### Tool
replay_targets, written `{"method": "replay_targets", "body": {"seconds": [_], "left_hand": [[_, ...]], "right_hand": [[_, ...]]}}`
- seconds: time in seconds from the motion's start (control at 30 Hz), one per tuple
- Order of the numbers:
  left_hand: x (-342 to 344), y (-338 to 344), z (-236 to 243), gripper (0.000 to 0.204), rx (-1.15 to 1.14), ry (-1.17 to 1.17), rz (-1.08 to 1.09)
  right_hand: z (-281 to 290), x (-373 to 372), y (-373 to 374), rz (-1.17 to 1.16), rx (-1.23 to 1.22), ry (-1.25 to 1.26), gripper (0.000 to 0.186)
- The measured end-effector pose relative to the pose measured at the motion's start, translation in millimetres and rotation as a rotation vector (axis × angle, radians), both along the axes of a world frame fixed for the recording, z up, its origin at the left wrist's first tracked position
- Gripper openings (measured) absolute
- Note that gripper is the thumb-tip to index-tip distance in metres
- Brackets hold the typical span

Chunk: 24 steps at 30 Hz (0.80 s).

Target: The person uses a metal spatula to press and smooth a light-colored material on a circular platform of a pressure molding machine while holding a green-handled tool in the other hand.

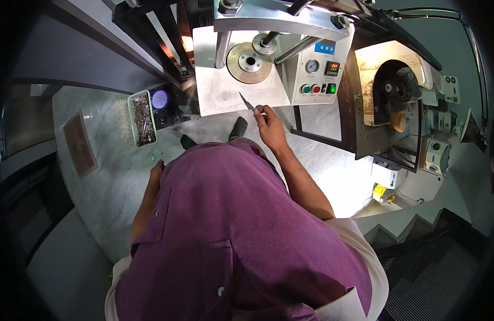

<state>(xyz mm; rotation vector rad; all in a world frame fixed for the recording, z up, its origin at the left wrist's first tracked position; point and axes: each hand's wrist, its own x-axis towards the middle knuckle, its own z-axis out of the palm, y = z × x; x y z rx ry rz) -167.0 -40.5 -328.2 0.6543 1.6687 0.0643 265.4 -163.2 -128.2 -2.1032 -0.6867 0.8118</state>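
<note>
My right hand [270, 130] is closed round a slim, dark, pointed tool [246, 101]. Its kind, knife or tweezers, is not clear. The tip points forward and left over the pale base plate [217, 93] of a bench press, short of the round metal disc [237, 68] with a hole at its centre. Low on the left, beside my body, hangs my left hand [158, 170], its fingers mostly hidden. A small green thing [153, 157] shows close to it; whether the hand holds it cannot be made out.
The press's control box [317, 72] carries a gauge, a lit display and buttons. A dark-framed machine with a lit, arched opening [387, 88] stands at right. At left are a tray [144, 119] of metal pieces and a purple-lidded round container [160, 99]. Steps [413, 230] rise at lower right.
</note>
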Motion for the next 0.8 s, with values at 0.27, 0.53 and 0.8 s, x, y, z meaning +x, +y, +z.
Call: {"method": "replay_targets", "body": {"seconds": [0.27, 0.53, 0.8], "left_hand": [[-6, -3, -4, 0.050, 0.018, 0.030, -0.087], [-6, 0, 2, 0.054, 0.040, 0.023, -0.130], [-18, -2, -10, 0.052, 0.217, -0.007, -0.361]], "right_hand": [[-6, 0, -1, 0.053, 0.004, 0.113, 0.023], [-8, 0, 1, -0.032, 0.029, 0.173, 0.021], [-15, 2, 4, 0.020, -0.005, 0.128, 0.023]]}}
